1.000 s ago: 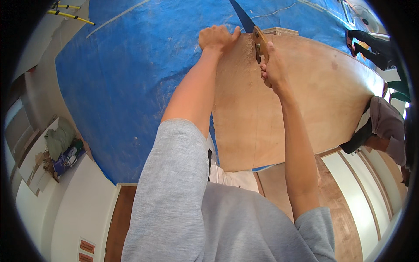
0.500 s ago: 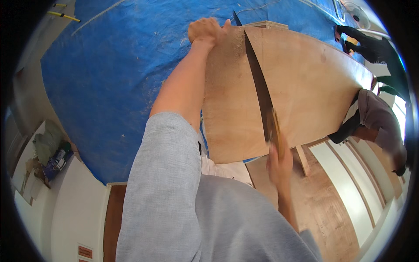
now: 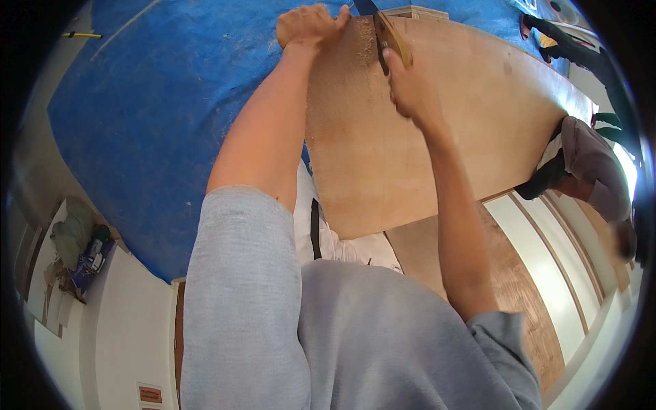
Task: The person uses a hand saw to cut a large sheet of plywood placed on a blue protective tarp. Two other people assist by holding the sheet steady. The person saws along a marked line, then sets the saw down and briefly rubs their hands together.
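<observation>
A curved plywood board (image 3: 478, 116) lies in front of me over a blue sheet (image 3: 137, 123), its lower edge at my white trousers. My left hand (image 3: 305, 27) is curled at the board's far left corner, gripping it. My right hand (image 3: 408, 89) is closed on the wooden handle of a handsaw (image 3: 393, 37). The saw's dark blade points away from me at the far edge, beside my left thumb, and is mostly cut off by the top of the view. Sawdust (image 3: 363, 44) lies along the board near the blade.
People in dark and brownish clothing (image 3: 594, 150) are at the board's right side. A wooden piece (image 3: 417, 12) shows behind the board, a fan (image 3: 557, 9) at top right, a yellow pole (image 3: 83, 35) at top left, and piled cloth and items (image 3: 78, 236) at left.
My right hand pulled the saw back toward me half a second ago and has now pushed it up to the far edge again. My left hand stays on the board.
</observation>
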Available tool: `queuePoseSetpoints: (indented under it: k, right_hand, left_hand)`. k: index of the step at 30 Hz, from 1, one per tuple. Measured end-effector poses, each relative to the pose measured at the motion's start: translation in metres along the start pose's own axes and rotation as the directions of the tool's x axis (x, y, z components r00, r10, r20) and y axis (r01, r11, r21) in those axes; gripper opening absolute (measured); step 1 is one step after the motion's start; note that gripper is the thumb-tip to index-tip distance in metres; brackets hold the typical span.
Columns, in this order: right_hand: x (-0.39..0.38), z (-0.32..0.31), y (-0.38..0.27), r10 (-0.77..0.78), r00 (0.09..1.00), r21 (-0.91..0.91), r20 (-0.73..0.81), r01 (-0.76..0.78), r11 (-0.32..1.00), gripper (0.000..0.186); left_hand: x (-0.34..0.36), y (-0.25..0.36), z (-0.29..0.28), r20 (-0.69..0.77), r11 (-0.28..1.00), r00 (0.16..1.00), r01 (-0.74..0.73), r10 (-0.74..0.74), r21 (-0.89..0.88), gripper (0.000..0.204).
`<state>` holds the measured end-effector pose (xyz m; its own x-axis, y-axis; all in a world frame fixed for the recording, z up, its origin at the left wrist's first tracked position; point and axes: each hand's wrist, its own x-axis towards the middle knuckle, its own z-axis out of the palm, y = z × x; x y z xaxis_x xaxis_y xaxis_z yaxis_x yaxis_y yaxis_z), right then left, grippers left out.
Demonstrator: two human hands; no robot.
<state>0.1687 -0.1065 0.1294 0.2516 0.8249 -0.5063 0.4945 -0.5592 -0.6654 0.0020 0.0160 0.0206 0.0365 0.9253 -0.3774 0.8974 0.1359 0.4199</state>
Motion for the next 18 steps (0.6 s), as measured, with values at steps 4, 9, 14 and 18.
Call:
queuePoseSetpoints:
  k: [4,9,14,18]
  right_hand:
    - [-0.155,-0.044,-0.011,0.100,0.995,-0.032,-0.004,-0.100,0.994,0.039]
    - [-0.285,-0.096,-0.074,0.647,0.762,0.069,0.004,-0.646,0.760,0.051]
    - [-0.121,-0.049,-0.050,0.265,0.964,-0.287,0.002,-0.253,0.924,0.045]
    - [-0.005,-0.012,-0.011,0.196,0.974,0.189,0.115,-0.216,0.958,0.031]
  left_hand:
    - [-0.001,-0.001,-0.005,0.020,0.990,0.994,-0.109,0.107,0.087,0.070]
    - [-0.004,0.000,-0.002,0.068,0.990,0.995,-0.084,0.076,0.114,0.072]
    - [0.001,0.001,0.000,-0.015,0.998,0.998,-0.062,0.062,0.030,0.077]
    - [0.003,0.003,-0.004,0.042,0.996,0.999,0.028,-0.031,0.081,0.078]
